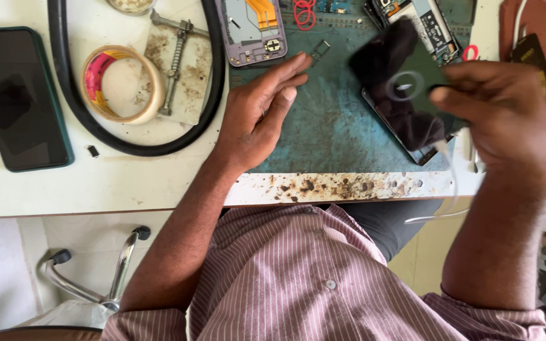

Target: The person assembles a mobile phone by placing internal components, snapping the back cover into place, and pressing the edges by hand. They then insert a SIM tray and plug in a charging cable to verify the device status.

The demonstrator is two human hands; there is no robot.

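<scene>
The left hand (263, 110) lies flat and open on the blue-green work mat (323, 132), fingers pointing toward 1 o'clock, grasping nothing. The right hand (507, 113) is raised at 3 o'clock of the left hand and is blurred; its fingers close around a dark phone (412, 101) with a black cloth (380, 50) draped over it. A ring-shaped mark shows on the phone's back. A white cable (453, 183) hangs from the phone's lower end, past the table edge (349, 186).

At 12 o'clock of the left hand, an opened phone frame (251, 31) with an orange ribbon lies on the mat. At 9 o'clock, a roll of tape (121, 85) sits inside a loop of black hose (61, 76). Further toward 9 o'clock, a dark-screened phone (17, 98) lies face up on the white table.
</scene>
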